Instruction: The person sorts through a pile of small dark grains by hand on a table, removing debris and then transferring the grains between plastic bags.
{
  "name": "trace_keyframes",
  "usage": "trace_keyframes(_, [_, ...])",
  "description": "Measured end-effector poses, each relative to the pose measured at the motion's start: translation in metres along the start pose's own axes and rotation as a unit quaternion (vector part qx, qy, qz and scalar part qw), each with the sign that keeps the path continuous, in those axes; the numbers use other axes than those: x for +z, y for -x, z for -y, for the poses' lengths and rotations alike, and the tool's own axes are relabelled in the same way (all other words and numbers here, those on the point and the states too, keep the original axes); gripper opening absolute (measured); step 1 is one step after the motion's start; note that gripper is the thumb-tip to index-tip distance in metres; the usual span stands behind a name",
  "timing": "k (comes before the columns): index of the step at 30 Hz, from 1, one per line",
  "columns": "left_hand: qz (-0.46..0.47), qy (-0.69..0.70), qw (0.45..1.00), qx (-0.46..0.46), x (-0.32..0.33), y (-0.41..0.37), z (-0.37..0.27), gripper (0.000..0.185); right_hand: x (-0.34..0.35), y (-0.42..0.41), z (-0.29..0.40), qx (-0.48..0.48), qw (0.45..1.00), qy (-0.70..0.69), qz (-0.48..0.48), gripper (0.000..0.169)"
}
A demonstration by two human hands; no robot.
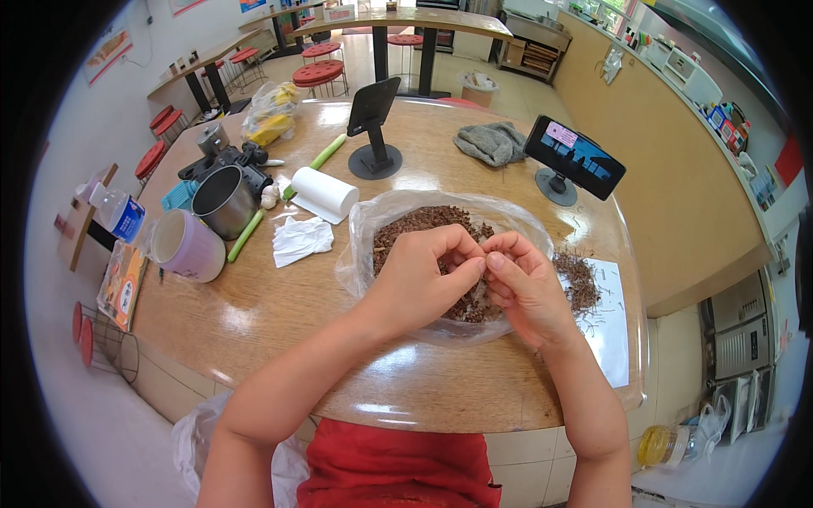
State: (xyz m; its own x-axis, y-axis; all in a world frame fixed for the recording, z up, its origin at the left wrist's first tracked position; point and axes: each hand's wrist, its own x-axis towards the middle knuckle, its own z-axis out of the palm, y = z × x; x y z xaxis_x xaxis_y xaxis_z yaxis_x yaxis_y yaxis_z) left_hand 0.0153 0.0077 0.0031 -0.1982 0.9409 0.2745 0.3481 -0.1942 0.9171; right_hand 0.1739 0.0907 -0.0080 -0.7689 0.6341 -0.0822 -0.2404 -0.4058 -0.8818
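Note:
My left hand (429,270) and my right hand (530,286) meet fingertip to fingertip over a clear plastic bag (356,254) whose mouth is spread wide. Both pinch at a tiny dried brown piece, almost wholly hidden by the fingers. Inside the bag lies a heap of small reddish-brown dried husks (416,222), which look like Sichuan peppercorns. Right of the bag, thin dark stems (578,286) are piled on a sheet of white paper (610,343), with some scattered over it.
On the left of the wooden table (254,330) stand a steel pot (225,203), a pinkish plastic tub (190,247), a water bottle (120,213) and a paper towel roll (327,193). Beyond the bag are a black stand (375,143), a grey cloth (492,143) and a propped phone (575,155).

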Motion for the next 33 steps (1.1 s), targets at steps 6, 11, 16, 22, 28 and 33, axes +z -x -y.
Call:
trace_keyframes(6, [0.018, 0.098, 0.995, 0.0, -0.003, 0.0, -0.001, 0.006, -0.006, 0.0, -0.002, 0.003, 1.0, -0.024, 0.015, 0.014])
trace_keyframes(11, [0.087, 0.067, 0.994, 0.026, -0.009, -0.003, 0.0, 0.017, -0.005, 0.001, 0.002, 0.032, 0.999, 0.0, 0.032, 0.013])
trace_keyframes(16, [0.093, 0.076, 0.993, -0.014, -0.01, -0.002, -0.001, 0.016, -0.005, 0.002, 0.003, 0.055, 0.998, -0.018, 0.035, 0.012])
trace_keyframes(22, [0.041, -0.04, 0.988, 0.142, -0.014, -0.005, 0.002, 0.017, -0.004, 0.002, 0.001, 0.055, 0.998, 0.007, 0.041, 0.013])
trace_keyframes(28, [0.078, 0.026, 0.995, 0.064, -0.013, -0.004, -0.005, 0.014, -0.005, 0.003, -0.002, 0.016, 0.997, 0.069, 0.012, 0.016])
trace_keyframes(33, [0.105, 0.122, 0.987, -0.023, -0.013, -0.004, 0.0, 0.01, -0.006, 0.004, 0.001, 0.028, 0.997, 0.056, 0.044, 0.018])
